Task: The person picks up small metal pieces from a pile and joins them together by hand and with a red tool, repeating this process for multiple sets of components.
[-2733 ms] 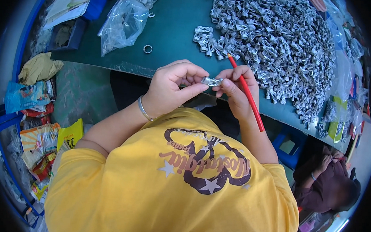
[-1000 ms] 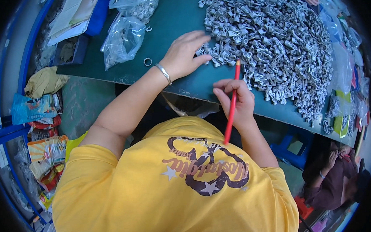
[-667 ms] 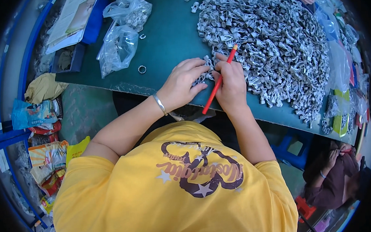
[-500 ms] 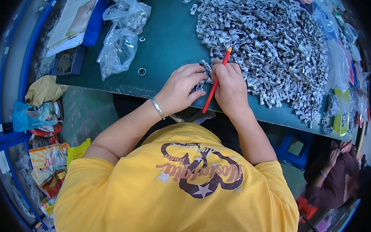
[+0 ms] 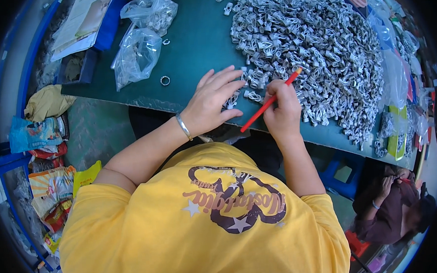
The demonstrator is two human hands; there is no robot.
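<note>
A red stick like a pencil or pen [image 5: 264,111], with a yellowish tip, slants through the closed fingers of my right hand [image 5: 283,111]. That hand is beside the near left edge of a big heap of small grey-and-white looped parts [image 5: 317,47]. My left hand [image 5: 212,101] is open, fingers spread, palm down over the table near its front edge. A few of the same looped parts [image 5: 231,101] show under and beside its fingertips. Another loose part [image 5: 252,95] lies between the two hands. What lies under the left palm is hidden.
Clear plastic bags [image 5: 137,56] with small parts lie at the back left of the green table [image 5: 193,34], near a small ring [image 5: 164,80]. Papers sit on a blue box [image 5: 106,31]. A yellow-green tray [image 5: 397,132] stands at the right. Another person [image 5: 387,206] sits at lower right.
My right hand has moved right, away from the left, carrying the red stick. The left hand's fingers have spread and lifted off the looped parts.
</note>
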